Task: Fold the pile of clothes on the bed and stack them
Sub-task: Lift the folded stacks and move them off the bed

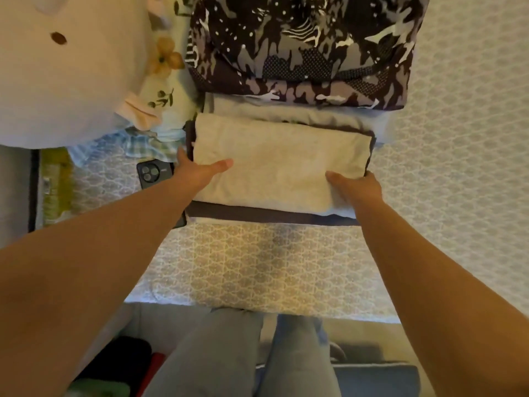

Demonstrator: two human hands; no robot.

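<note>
A folded cream garment (282, 161) lies flat on the patterned bedsheet (257, 262), stacked on a folded dark grey garment (257, 214) whose edges show along the near, left and right sides. The left hand (197, 173) grips the cream garment's left edge: the thumb lies on top, and the fingers curl down over the side. The right hand (357, 187) grips the near right corner, thumb on top, fingers tucked under the fabric and hidden. Just beyond the stack sits a folded pale garment (286, 111), and beyond that a camouflage-print garment (303, 50). A phone (153, 173) lies camera-up on the sheet, just left of the left hand. A large white plush toy (65, 67) occupies the far left.
</note>
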